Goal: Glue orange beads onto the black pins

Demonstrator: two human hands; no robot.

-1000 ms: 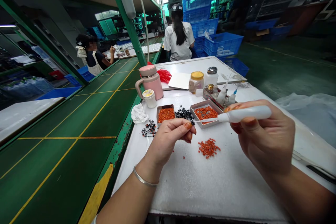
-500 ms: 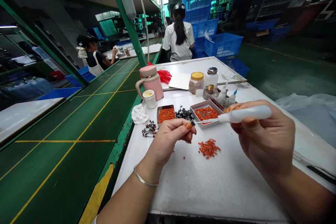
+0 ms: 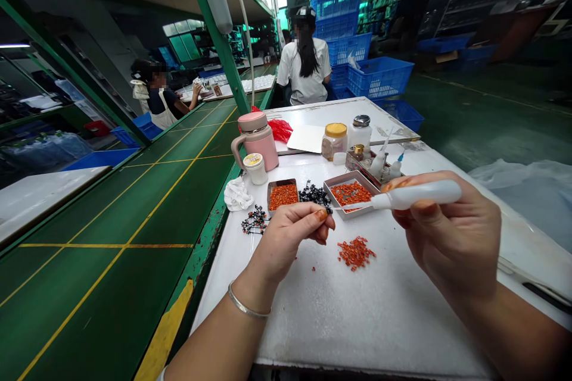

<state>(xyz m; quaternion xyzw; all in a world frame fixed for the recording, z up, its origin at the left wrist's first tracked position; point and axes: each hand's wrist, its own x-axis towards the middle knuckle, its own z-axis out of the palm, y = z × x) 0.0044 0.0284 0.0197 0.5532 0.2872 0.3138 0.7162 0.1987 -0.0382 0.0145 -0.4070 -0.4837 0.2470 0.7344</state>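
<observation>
My left hand (image 3: pixel 290 238) is pinched shut over the white worktable (image 3: pixel 348 315), gripping something too small to make out. My right hand (image 3: pixel 447 238) is closed round a white squeeze bottle (image 3: pixel 415 195) whose thin needle tip points left at my left fingertips. A loose pile of small orange pieces (image 3: pixel 355 252) lies on the table just below the needle. Two shallow metal trays hold more orange pieces, the left tray (image 3: pixel 282 195) and the right tray (image 3: pixel 351 191), with a heap of small black parts (image 3: pixel 314 193) between them. More black parts (image 3: pixel 254 219) lie left of my left hand.
A pink mug (image 3: pixel 255 138), a small white jar (image 3: pixel 255 167), a crumpled white cloth (image 3: pixel 236 195), a yellow-lidded jar (image 3: pixel 334 140) and small bottles (image 3: pixel 378 161) stand behind the trays. A green conveyor belt (image 3: pixel 111 232) runs along the left. Two other people sit further up the line, near stacked blue crates (image 3: pixel 357 41).
The conveyor belt's yellow cross line has moved towards me. My hands have stayed almost still, holding the same grip.
</observation>
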